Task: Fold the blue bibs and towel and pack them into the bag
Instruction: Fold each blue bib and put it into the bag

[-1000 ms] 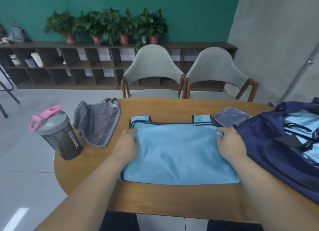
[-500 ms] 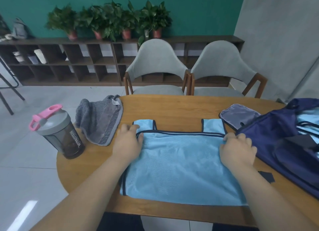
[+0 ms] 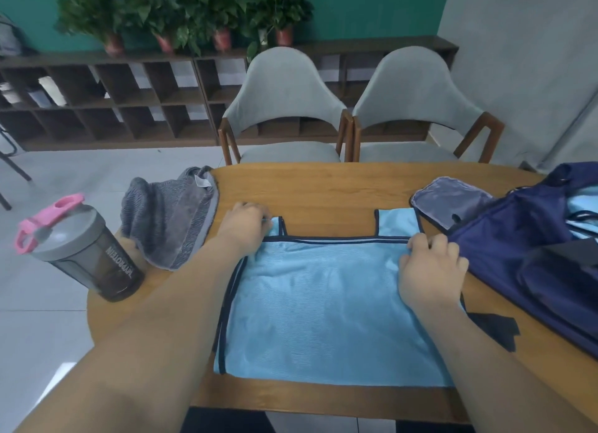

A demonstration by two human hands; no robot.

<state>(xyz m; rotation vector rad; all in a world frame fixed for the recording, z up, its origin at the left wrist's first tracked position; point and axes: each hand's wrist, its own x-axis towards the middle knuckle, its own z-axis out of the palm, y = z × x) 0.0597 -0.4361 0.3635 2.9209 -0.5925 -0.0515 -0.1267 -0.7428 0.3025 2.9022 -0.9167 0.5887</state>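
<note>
The blue bib (image 3: pixel 323 303) lies flat on the desk (image 3: pixel 323 190) between both forearms, its top edge running from hand to hand. The right hand (image 3: pixel 430 267) curls its fingers onto that edge at the right corner. The left hand (image 3: pixel 242 228) grips the bib's strap at the left corner. Just right of the right hand sits the navy bag (image 3: pixel 534 254), with more blue cloth inside. Left of the left hand lie the grey towel (image 3: pixel 171 219) and a shaker bottle (image 3: pixel 81 248).
</note>
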